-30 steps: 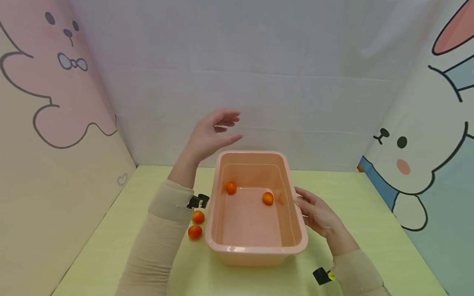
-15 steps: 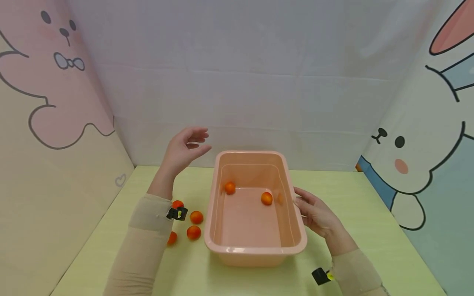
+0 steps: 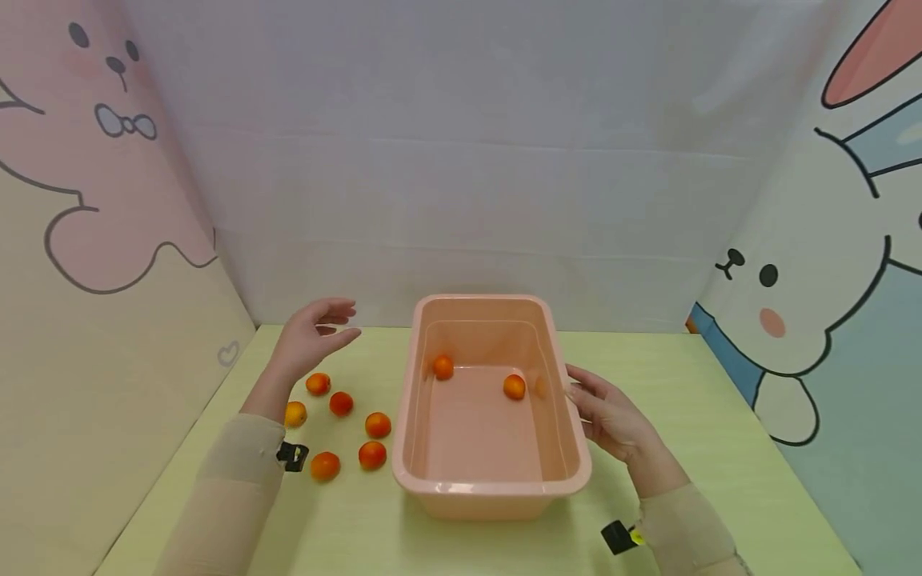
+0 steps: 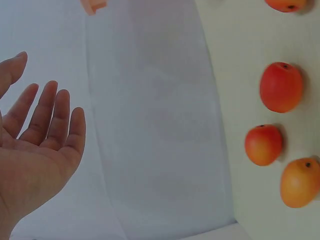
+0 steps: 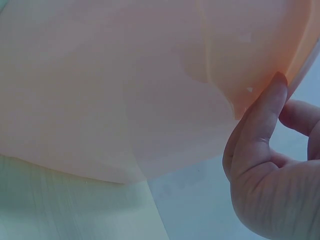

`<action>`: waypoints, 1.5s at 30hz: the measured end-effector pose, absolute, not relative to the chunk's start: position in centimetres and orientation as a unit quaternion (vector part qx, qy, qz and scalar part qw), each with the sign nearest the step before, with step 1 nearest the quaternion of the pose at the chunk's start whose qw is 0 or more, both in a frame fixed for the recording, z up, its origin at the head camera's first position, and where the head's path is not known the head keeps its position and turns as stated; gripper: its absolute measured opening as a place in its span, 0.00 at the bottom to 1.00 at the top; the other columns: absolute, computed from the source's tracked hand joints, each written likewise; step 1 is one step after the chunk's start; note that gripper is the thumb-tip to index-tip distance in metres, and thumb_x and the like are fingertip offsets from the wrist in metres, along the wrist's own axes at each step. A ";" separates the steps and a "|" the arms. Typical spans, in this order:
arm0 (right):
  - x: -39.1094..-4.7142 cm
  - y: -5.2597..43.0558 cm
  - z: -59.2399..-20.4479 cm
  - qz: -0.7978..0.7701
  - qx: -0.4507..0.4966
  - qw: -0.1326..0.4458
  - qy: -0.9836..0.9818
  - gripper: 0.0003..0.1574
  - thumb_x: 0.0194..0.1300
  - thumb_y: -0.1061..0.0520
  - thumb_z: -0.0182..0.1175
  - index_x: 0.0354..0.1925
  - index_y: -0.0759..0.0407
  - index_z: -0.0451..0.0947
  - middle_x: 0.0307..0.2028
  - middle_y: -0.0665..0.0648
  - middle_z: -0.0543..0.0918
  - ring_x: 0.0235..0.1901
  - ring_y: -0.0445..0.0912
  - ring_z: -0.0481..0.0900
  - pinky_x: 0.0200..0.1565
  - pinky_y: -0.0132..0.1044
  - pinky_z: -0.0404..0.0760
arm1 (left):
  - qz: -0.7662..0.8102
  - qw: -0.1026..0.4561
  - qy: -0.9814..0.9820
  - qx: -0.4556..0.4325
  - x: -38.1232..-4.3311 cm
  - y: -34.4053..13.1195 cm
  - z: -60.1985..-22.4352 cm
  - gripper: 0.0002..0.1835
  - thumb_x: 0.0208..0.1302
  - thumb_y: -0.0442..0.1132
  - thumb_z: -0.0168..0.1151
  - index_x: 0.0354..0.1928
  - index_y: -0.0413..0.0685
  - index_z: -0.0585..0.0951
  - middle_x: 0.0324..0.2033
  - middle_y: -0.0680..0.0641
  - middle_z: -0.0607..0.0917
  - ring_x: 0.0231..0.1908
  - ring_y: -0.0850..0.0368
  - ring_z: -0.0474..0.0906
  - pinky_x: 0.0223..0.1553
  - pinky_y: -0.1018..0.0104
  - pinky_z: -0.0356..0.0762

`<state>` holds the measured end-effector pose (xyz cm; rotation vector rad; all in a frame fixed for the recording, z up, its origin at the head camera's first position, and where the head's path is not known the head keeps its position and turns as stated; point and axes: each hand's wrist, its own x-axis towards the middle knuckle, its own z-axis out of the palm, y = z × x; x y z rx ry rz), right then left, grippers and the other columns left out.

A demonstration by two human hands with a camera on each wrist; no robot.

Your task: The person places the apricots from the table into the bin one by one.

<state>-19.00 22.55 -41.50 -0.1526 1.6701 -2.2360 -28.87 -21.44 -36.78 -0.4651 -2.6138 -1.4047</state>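
My left hand (image 3: pixel 310 340) is raised above the far left part of the table, fingers spread loosely and nothing in them. In the left wrist view its palm (image 4: pixel 42 160) shows bare. Several small round orange-red fruits (image 3: pixel 342 403) lie on the table below and beside that arm; one is yellower (image 3: pixel 295 414). A pink plastic basin (image 3: pixel 491 486) stands to their right, with one fruit (image 3: pixel 442 367) near its left wall and another fruit (image 3: pixel 514 387) toward the right. My right hand (image 3: pixel 612 416) holds the basin's right side at the rim; its fingertips (image 5: pixel 280 80) touch beneath the lip.
The pale green table (image 3: pixel 720 448) meets a white back wall (image 3: pixel 490 200). Printed side walls stand left and right, one with a pink bear (image 3: pixel 130 176), the other with a white rabbit (image 3: pixel 814 240). Small black devices (image 3: pixel 292 457) are strapped to both wrists.
My left hand has moved left and down, away from over the basin, uncovering more fruits on the table. The right hand has stayed at the basin's rim. The two fruits inside have not moved.
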 end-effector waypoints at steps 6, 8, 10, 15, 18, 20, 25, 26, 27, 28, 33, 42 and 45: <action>-18.9 22.7 -41.5 -0.791 -0.055 0.170 0.585 0.37 0.71 0.59 0.46 0.70 0.66 0.42 0.46 0.55 0.78 0.41 0.45 0.81 0.41 0.37 0.80 | -0.464 0.048 -0.873 -0.142 -28.0 -23.6 -39.3 0.28 0.56 0.48 0.66 0.57 0.47 0.73 0.50 0.42 0.78 0.51 0.45 0.73 0.52 0.50 0.71; -18.9 22.7 -41.6 -0.793 -0.056 0.169 0.582 0.36 0.72 0.60 0.46 0.70 0.66 0.42 0.46 0.55 0.78 0.41 0.45 0.81 0.40 0.37 0.80 | -0.457 0.039 -0.877 -0.143 -27.7 -24.1 -40.1 0.28 0.56 0.49 0.66 0.57 0.47 0.73 0.50 0.42 0.78 0.50 0.45 0.73 0.52 0.50 0.71; -18.9 22.7 -41.6 -0.794 -0.056 0.170 0.581 0.36 0.72 0.60 0.46 0.70 0.66 0.42 0.46 0.55 0.78 0.41 0.45 0.81 0.41 0.37 0.80 | -0.454 0.030 -0.878 -0.146 -27.4 -24.6 -40.9 0.28 0.56 0.49 0.66 0.57 0.47 0.73 0.50 0.42 0.78 0.50 0.44 0.73 0.51 0.51 0.72; -18.9 22.6 -41.7 -0.794 -0.054 0.172 0.581 0.37 0.71 0.59 0.47 0.70 0.65 0.42 0.47 0.56 0.77 0.42 0.45 0.81 0.41 0.37 0.80 | -0.466 0.000 -0.870 -0.160 -26.4 -25.7 -43.0 0.28 0.56 0.48 0.66 0.57 0.47 0.73 0.51 0.43 0.77 0.50 0.42 0.72 0.48 0.61 0.76; -18.9 22.6 -41.7 -0.794 -0.050 0.171 0.582 0.37 0.71 0.59 0.47 0.70 0.65 0.43 0.48 0.56 0.77 0.42 0.45 0.81 0.41 0.37 0.80 | -0.467 -0.020 -0.868 -0.167 -25.8 -26.2 -44.2 0.27 0.55 0.48 0.67 0.56 0.47 0.74 0.51 0.44 0.77 0.51 0.42 0.72 0.49 0.59 0.75; -18.9 22.6 -41.7 -0.793 -0.047 0.172 0.582 0.37 0.71 0.59 0.47 0.70 0.65 0.43 0.48 0.56 0.77 0.42 0.45 0.81 0.41 0.37 0.80 | -0.463 -0.028 -0.870 -0.171 -25.4 -26.4 -44.8 0.27 0.55 0.48 0.67 0.56 0.47 0.74 0.51 0.45 0.78 0.51 0.43 0.72 0.50 0.54 0.74; -19.0 22.4 -41.6 -0.791 -0.045 0.175 0.585 0.36 0.71 0.59 0.47 0.70 0.65 0.44 0.48 0.56 0.77 0.42 0.46 0.81 0.41 0.37 0.80 | -0.450 -0.039 -0.871 -0.190 -24.4 -26.9 -46.1 0.27 0.54 0.47 0.68 0.56 0.47 0.75 0.52 0.45 0.77 0.51 0.45 0.73 0.50 0.49 0.72; -19.0 22.4 -41.6 -0.790 -0.045 0.175 0.586 0.36 0.71 0.59 0.47 0.70 0.65 0.44 0.48 0.56 0.77 0.42 0.46 0.81 0.40 0.37 0.80 | -0.447 -0.041 -0.872 -0.197 -24.3 -27.0 -46.3 0.28 0.54 0.47 0.68 0.56 0.46 0.74 0.52 0.45 0.77 0.51 0.46 0.73 0.50 0.49 0.72; -19.0 22.4 -41.6 -0.790 -0.044 0.175 0.586 0.36 0.71 0.59 0.47 0.70 0.65 0.44 0.48 0.56 0.77 0.42 0.46 0.81 0.40 0.38 0.80 | -0.445 -0.043 -0.871 -0.203 -24.2 -27.2 -46.5 0.28 0.54 0.45 0.68 0.56 0.45 0.74 0.52 0.44 0.77 0.51 0.45 0.73 0.50 0.48 0.72; -19.0 22.3 -41.6 -0.790 -0.043 0.175 0.586 0.37 0.71 0.59 0.47 0.70 0.65 0.44 0.48 0.56 0.77 0.42 0.46 0.81 0.40 0.38 0.80 | -0.444 -0.045 -0.871 -0.208 -24.1 -27.3 -46.7 0.28 0.54 0.45 0.68 0.56 0.45 0.74 0.52 0.44 0.77 0.51 0.45 0.72 0.50 0.48 0.72; -19.1 22.3 -41.7 -0.792 -0.039 0.175 0.584 0.37 0.71 0.59 0.48 0.70 0.65 0.44 0.49 0.56 0.77 0.43 0.46 0.81 0.41 0.39 0.80 | -0.449 -0.066 -0.865 -0.215 -23.5 -27.8 -47.3 0.29 0.53 0.43 0.69 0.57 0.45 0.74 0.54 0.45 0.75 0.53 0.45 0.71 0.52 0.47 0.70; -19.2 22.5 -41.7 -0.788 -0.043 0.173 0.589 0.37 0.71 0.59 0.48 0.70 0.65 0.44 0.50 0.57 0.77 0.43 0.46 0.81 0.41 0.38 0.80 | -0.435 -0.114 -0.862 -0.236 -22.4 -28.7 -48.5 0.37 0.48 0.44 0.72 0.62 0.49 0.70 0.58 0.47 0.72 0.56 0.47 0.68 0.55 0.54 0.69; -19.2 22.5 -41.7 -0.787 -0.043 0.172 0.591 0.37 0.71 0.58 0.48 0.70 0.65 0.44 0.50 0.57 0.76 0.43 0.47 0.81 0.41 0.38 0.80 | -0.441 -0.130 -0.854 -0.243 -22.5 -28.9 -49.0 0.37 0.49 0.43 0.72 0.63 0.47 0.69 0.59 0.45 0.71 0.57 0.43 0.66 0.55 0.53 0.68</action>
